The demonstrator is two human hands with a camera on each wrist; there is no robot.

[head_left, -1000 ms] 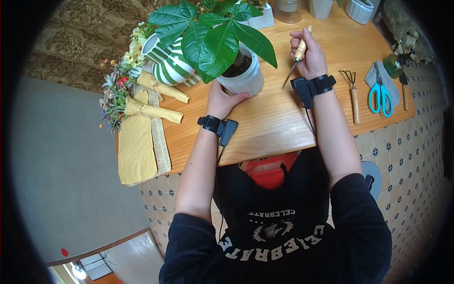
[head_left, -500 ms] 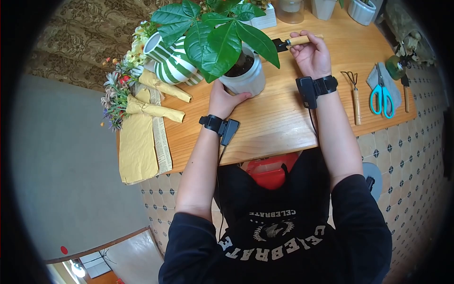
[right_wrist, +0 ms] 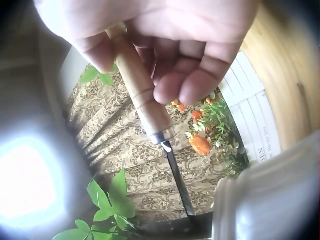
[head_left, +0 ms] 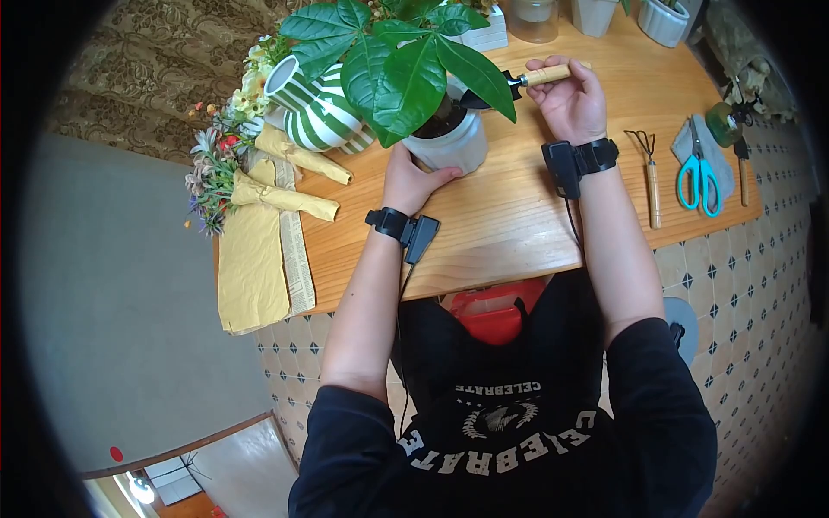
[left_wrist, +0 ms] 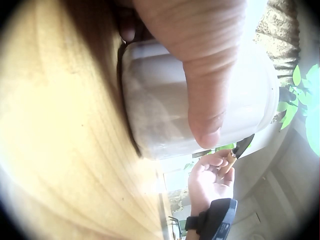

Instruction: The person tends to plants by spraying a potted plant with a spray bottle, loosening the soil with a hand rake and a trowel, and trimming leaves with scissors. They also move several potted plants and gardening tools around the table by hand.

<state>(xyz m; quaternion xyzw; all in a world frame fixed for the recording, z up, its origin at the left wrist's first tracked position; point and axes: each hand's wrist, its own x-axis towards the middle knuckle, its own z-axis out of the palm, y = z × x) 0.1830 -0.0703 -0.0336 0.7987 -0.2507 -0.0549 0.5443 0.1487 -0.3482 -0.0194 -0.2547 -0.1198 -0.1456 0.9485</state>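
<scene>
A white pot [head_left: 459,148] holds dark soil and a plant with broad green leaves [head_left: 406,84]. The left hand [head_left: 409,183] grips the pot's side low down, its thumb lying along the wall in the left wrist view. The right hand [head_left: 573,97] pinches the wooden handle [head_left: 549,75] of a small dark-bladed trowel. That blade reaches over the pot's rim under a leaf, and its tip is hidden. Seen from the right wrist, the handle [right_wrist: 142,90] lies between thumb and fingers, with the metal shaft pointing to the pot [right_wrist: 270,195].
Right of the hands lie a hand rake [head_left: 653,186], blue-handled scissors [head_left: 699,183] on a grey cloth and a tool beside a green bottle. At left stand a striped vase [head_left: 319,112], wrapped flowers and yellow paper [head_left: 250,268]. More pots line the back edge.
The right hand has turned the trowel from pointing down toward the body to lying sideways, then moved its blade left over the pot. The left hand stays on the pot.
</scene>
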